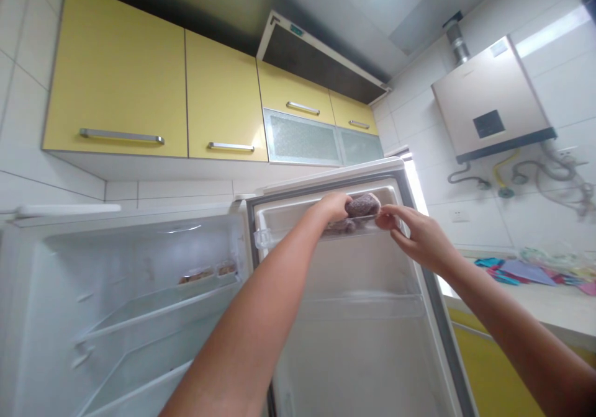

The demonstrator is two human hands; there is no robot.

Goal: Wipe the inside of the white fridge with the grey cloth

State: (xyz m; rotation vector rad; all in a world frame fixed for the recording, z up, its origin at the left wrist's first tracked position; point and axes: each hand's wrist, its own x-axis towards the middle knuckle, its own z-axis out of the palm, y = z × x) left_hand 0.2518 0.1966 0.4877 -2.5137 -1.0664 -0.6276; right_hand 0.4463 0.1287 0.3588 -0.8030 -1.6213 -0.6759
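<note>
A brownish-purple bundle [363,205], apparently in clear plastic, sits at the top shelf of the open fridge door [358,342]. My left hand [333,207] grips its left side, with the fingertips partly hidden behind it. At its right end, my right hand [416,234] pinches the edge between thumb and fingers. Part of the bundle, or a second similar one, shows lower down through the clear door shelf [298,238]. What is inside cannot be made out.
Left of the door, the fridge interior has glass shelves [139,308] and small containers of brown food [196,275]. Yellow cabinets [116,76] hang above. To the right are a water heater [493,100] and a counter [540,308] with colourful bags [526,271].
</note>
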